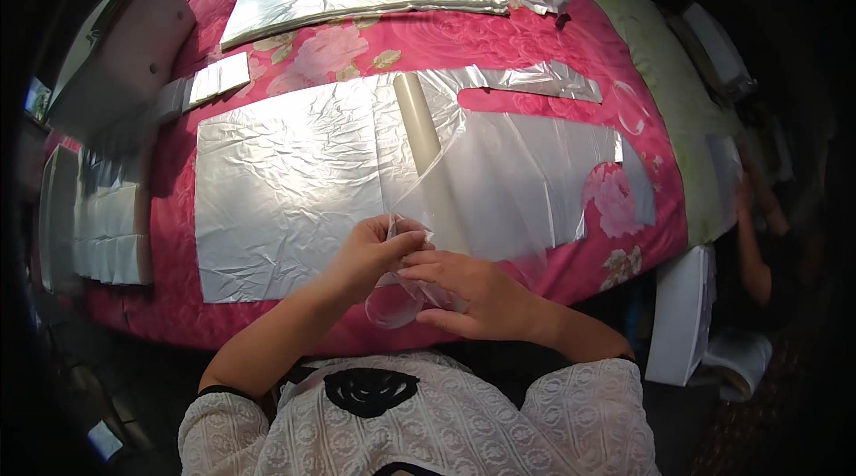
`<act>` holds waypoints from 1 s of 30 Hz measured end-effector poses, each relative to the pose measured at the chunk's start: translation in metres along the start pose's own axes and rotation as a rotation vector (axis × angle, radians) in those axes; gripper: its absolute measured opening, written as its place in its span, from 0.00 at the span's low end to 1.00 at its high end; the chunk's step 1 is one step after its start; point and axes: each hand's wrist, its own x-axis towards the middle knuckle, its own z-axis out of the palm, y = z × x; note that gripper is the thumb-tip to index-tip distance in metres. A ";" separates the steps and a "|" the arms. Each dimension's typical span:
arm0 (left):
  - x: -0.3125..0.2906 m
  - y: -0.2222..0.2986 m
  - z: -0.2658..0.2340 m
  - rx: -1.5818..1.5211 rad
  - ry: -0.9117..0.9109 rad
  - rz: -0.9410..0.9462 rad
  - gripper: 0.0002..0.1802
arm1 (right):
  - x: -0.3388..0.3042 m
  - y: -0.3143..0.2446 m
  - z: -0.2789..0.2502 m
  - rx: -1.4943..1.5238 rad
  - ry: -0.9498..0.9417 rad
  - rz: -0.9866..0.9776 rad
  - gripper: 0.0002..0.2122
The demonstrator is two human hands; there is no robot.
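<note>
Clear plastic piece (419,284) is pinched btwn left hand (370,253) & right hand (473,293) at near end of cream tube (430,160), lifted off silver sheet (285,186), prob. so thin layers can be parted.

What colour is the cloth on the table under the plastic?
Bright pink with big rose flowers, seen in the head view: the cloth.

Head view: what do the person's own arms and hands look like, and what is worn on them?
Both forearms are bare to above the elbow, as are the left hand and right hand: no gloves, and no rings, watch or bracelets that I can make out. Short white lace sleeves with dark edging belong to a white lace top.
</note>
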 end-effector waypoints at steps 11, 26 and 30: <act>-0.060 0.062 -0.161 0.430 0.324 -0.096 0.06 | -0.055 -0.010 0.014 -0.453 -0.144 0.911 0.21; -0.086 0.147 -0.142 2.324 0.528 -0.153 0.12 | -0.075 -0.006 0.008 -0.288 0.004 0.955 0.17; -0.064 0.123 -0.060 1.733 0.091 0.461 0.14 | -0.078 -0.001 0.010 -0.306 0.003 0.951 0.17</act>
